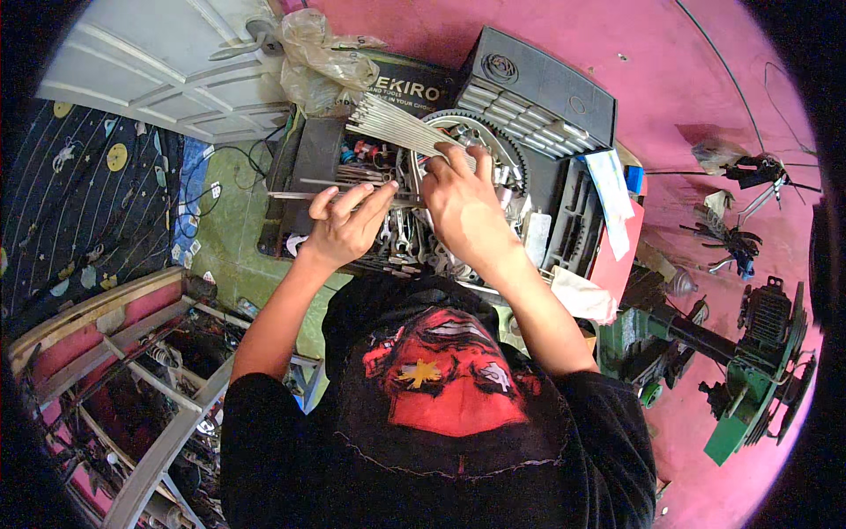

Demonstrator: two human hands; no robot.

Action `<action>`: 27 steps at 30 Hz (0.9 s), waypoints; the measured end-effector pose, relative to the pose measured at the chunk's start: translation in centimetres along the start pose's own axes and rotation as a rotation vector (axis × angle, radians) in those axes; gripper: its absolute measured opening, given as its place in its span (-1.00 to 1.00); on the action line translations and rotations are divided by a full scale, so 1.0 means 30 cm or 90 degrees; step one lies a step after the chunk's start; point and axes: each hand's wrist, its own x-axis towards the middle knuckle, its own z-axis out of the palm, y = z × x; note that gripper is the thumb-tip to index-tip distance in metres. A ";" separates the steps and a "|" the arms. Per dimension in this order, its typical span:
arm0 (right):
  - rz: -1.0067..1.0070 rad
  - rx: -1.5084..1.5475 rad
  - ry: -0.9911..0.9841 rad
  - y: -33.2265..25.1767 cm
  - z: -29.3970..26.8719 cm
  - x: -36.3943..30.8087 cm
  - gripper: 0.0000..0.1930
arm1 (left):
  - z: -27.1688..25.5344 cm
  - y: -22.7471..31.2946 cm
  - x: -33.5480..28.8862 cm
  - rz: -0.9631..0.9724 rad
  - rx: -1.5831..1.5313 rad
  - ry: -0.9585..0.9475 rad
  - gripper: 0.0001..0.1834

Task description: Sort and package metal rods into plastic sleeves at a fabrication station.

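Observation:
A fanned bundle of pale grey welding rods (395, 122) lies across the open tool case, its far end spread toward the upper left. My right hand (465, 204) is over the near end of this bundle, fingers bent down onto it. Farther left, my left hand (344, 227) pinches a few separate thin rods (295, 195), which run sideways toward my right hand. Their right ends are partly hidden by my fingers. Below them, several wrenches (403, 240) and small tools with red parts (363, 160) lie in the case.
A toothed ring gear (518, 159) holds metal parts. Behind it stands a dark drawer cabinet (538, 93), with a crumpled plastic bag (319, 62) at the far left. A white cloth (582, 295) lies right. A green machine (731, 423) stands by the pink wall, a metal frame (167, 441) at lower left.

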 end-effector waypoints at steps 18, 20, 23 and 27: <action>-0.018 0.210 0.073 -0.016 0.023 -0.009 -0.78 | -0.017 0.005 0.008 -0.032 -0.099 0.003 -0.81; 0.013 0.242 0.031 -0.016 0.029 -0.017 -0.79 | -0.020 0.004 0.013 -0.038 -0.112 -0.012 -0.79; 0.056 0.302 -0.012 -0.023 0.046 -0.038 -0.82 | -0.017 0.009 0.010 -0.043 -0.116 -0.033 -0.77; 0.084 0.372 0.003 -0.028 0.058 -0.059 -0.84 | -0.013 0.020 0.012 -0.054 -0.103 -0.037 -0.76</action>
